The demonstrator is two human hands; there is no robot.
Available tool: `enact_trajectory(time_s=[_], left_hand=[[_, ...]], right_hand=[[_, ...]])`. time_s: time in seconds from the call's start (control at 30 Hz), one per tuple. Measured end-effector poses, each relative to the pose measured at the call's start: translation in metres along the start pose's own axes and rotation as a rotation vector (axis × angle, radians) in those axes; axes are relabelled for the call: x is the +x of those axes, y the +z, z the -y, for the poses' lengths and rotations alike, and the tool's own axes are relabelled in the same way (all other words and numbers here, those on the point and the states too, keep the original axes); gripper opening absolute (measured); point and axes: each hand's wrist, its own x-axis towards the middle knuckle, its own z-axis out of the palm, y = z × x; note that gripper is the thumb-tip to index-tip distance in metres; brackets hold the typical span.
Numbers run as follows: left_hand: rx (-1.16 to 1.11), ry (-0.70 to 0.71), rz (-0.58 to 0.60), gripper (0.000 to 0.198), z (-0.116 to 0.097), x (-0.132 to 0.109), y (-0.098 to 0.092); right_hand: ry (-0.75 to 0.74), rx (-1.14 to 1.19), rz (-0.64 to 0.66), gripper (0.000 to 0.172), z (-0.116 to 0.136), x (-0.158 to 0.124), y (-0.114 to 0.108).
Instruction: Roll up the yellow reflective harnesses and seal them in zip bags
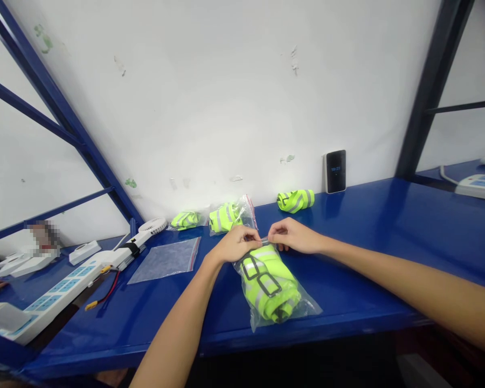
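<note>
A clear zip bag point(307, 308) lies near the table's front edge, with a rolled neon-yellow reflective vest point(275, 283) inside; grey stripes and black buckles show through the plastic. My left hand point(239, 243) pinches the bag's top edge on its left side. Close beside it, my right hand point(293, 235) pinches the same edge with thumb and fingers. The edge between the fingertips is mostly hidden. Behind my hands lie two more bagged neon rolls, one bagged vest point(225, 217) and a smaller one point(185, 220). An unbagged vest roll point(295, 200) rests near the wall.
A flat zip bag point(165, 260) lies left of my arm on the blue table point(359, 280). Further left are a power strip point(60, 293), a small white fan point(153, 225) and a cable with yellow connectors point(105, 291). A black-screened device point(335, 171) leans against the wall.
</note>
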Motion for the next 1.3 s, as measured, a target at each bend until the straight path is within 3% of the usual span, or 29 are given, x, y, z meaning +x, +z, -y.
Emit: enact_trajectory(time_s=[0.23,0.37,0.53,0.67,0.9,1.0,1.13,1.2,1.3], left_hand=[[0.138,0.032,-0.024,0.026,-0.006,-0.004,-0.002],[0.095,0.076,-0.032,0.029,-0.010,-0.004,-0.001],[0.022,0.077,-0.005,0.029,-0.008,-0.003,0.004],[0.005,0.041,-0.012,0.027,-0.008,-0.003,0.005],[-0.037,0.000,-0.020,0.030,-0.011,-0.012,-0.012],[-0.039,-0.021,-0.098,0.040,-0.005,-0.013,-0.013],[-0.037,-0.092,-0.266,0.055,0.011,-0.014,-0.017],[-0.064,-0.116,-0.421,0.055,0.024,-0.020,-0.029],[-0.130,-0.132,-0.731,0.056,0.047,-0.041,-0.055]], right_hand=[[-0.154,-0.214,-0.092,0.025,0.002,-0.002,0.003],[-0.167,-0.245,-0.126,0.026,0.007,-0.002,0.008],[-0.153,-0.171,-0.038,0.026,0.001,-0.001,0.008],[-0.244,-0.198,0.060,0.033,-0.002,-0.001,0.003],[-0.224,-0.234,0.056,0.035,0.005,-0.003,-0.021],[-0.156,-0.112,0.088,0.033,0.006,-0.005,-0.026],[-0.061,0.259,0.147,0.031,0.012,-0.002,-0.012],[-0.034,0.438,0.126,0.028,0.022,0.010,-0.003],[-0.084,0.628,-0.062,0.018,0.046,0.043,0.004]])
